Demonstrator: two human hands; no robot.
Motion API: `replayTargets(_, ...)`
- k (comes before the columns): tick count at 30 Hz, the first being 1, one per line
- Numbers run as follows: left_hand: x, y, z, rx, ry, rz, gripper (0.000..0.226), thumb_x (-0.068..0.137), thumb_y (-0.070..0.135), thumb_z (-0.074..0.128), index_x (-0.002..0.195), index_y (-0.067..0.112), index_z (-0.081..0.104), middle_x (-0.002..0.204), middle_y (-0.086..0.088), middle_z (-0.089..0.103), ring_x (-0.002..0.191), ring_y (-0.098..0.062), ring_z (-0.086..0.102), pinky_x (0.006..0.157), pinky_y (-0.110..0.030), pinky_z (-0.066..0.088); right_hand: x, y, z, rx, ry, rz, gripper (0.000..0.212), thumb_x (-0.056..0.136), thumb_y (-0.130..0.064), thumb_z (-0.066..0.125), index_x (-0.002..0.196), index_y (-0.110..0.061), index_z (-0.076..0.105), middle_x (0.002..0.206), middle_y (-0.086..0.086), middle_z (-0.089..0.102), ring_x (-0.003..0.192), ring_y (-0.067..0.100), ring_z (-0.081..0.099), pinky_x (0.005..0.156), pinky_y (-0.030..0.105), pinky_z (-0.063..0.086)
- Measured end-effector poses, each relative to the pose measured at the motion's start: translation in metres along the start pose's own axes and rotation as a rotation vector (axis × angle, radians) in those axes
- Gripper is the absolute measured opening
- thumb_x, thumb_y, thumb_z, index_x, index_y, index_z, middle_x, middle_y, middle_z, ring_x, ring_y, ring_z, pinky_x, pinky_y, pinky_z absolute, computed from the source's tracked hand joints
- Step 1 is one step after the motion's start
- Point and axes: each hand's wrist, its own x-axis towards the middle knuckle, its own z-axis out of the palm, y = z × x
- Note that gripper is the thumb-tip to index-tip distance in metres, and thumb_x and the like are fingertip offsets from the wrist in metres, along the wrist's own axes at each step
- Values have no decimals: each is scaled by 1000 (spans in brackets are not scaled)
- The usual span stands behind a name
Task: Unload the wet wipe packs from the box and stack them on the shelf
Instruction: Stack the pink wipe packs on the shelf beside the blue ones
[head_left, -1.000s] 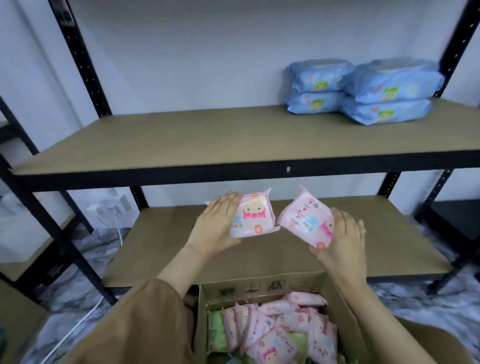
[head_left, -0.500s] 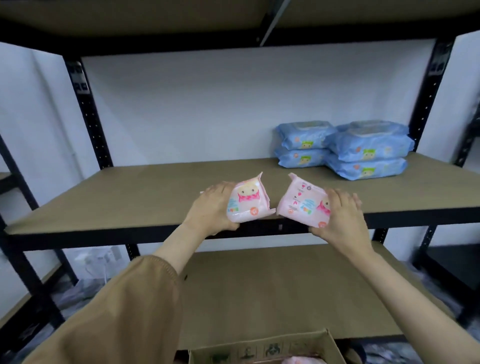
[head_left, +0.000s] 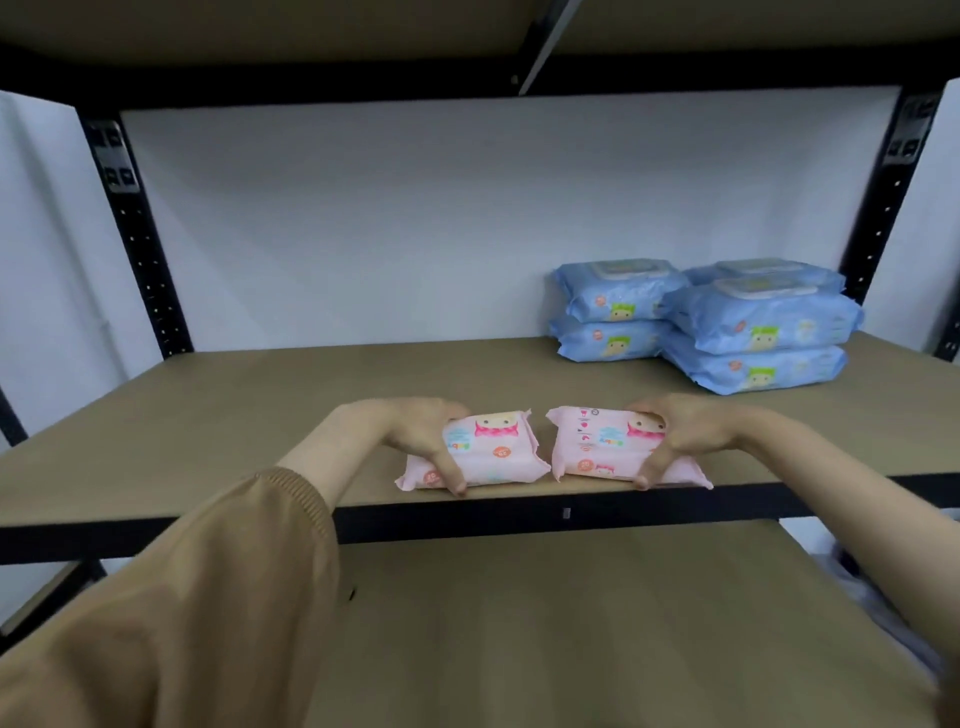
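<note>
Two pink wet wipe packs held side by side at the front edge of the middle shelf (head_left: 208, 410).

The left hand (head_left: 421, 436) is closed on the left pink pack (head_left: 488, 452), thumb at its near edge and fingers over its far side; the right hand (head_left: 685, 436) clasps the right pink pack (head_left: 597, 447) in the same way. Both packs lie flat on the board, just apart, at about 6 o'clock on the shelf. Each wrapper bears a cartoon face with pink trim, a small blue wordmark that appears inverted and a round orange badge; none of the print is legible. At 2 o'clock, well apart, stand blue wipe packs (head_left: 758, 332) in stacks, each with a green-capped cartoon face; their lettering is likewise too small to read. A tan sleeve (head_left: 171, 613) covers the left forearm. A lower shelf (head_left: 571, 623) lies beneath.
</note>
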Motion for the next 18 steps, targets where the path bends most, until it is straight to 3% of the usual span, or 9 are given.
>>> replayTargets(2,5,-1,-2,-24,-67,-16,50,70,28,79,108,29,46,95,17,51,97,-11,50,71,-15,40,4,-2,-5,-12,-91,22,102,49,-39,81,138,-20,34,131,-5,46,115,13,42,93,19,33)
replayTargets(5,9,-1,-4,-15,-112,-27,63,71,30,77,124,26,42,112,11,51,109,-13,47,83,-19,39,9,-7,-10,-56,-141,52,107,53,-46,76,144,-21,25,142,-4,36,130,16,35,98,19,27)
replayTargets(8,8,-1,-1,-40,-67,-25,79,68,38,78,133,24,37,127,8,45,118,-15,45,95,-23,38,16,-9,-6,-78,-121,50,96,59,-50,78,139,-22,32,133,-5,43,119,15,42,93,20,32)
replayTargets(11,11,-2,1,-83,-21,-8,69,71,37,77,130,23,43,122,7,51,111,-14,51,93,-23,41,21,-12,-4,-101,-108,30,93,54,-47,79,133,-21,39,124,-6,47,109,13,45,87,20,36)
replayTargets(14,16,-2,0,-104,-5,-10,66,72,35,76,129,24,45,119,8,54,108,-14,53,91,-22,42,27,-15,-9,-128,-121,15,97,54,-41,81,137,-21,36,128,-6,46,113,13,42,94,22,35)
replayTargets(18,25,-1,-2,-101,15,-11,66,72,33,76,129,22,46,120,6,55,108,-15,54,95,-26,44,40,-22,-12,-209,-114,-11,75,67,-28,80,131,-20,42,126,-3,51,116,18,47,101,30,40)
